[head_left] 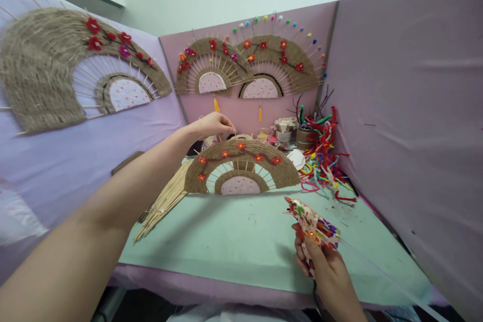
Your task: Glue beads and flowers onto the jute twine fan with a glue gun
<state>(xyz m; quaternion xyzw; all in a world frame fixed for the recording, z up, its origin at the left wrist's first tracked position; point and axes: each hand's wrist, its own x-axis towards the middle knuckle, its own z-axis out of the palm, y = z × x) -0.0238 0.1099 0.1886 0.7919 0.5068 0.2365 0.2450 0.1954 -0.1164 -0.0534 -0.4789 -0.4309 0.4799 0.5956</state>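
Observation:
A woven twine fan (287, 161) with red flowers stands upright on the table, its pink dotted half-circle centre at the bottom. My left hand (215, 126) reaches over to its top edge, fingers pinched at one of the stick tips there. The exact grip is partly hidden behind the fingers. In my right hand (324, 261) is a hot glue gun (309, 224) covered in a colourful floral pattern, nozzle pointing up and left toward the fan. A small orange light glows on its side, and a clear glue stick trails from its back.
A bundle of thin bamboo sticks (162, 206) lies left of the fan. Tangled pipe cleaners (324, 156) and a brown pot (304, 137) fill the back right. Finished fans (41, 60) hang on the cloth-covered panels, and a tall panel (407, 110) borders the right.

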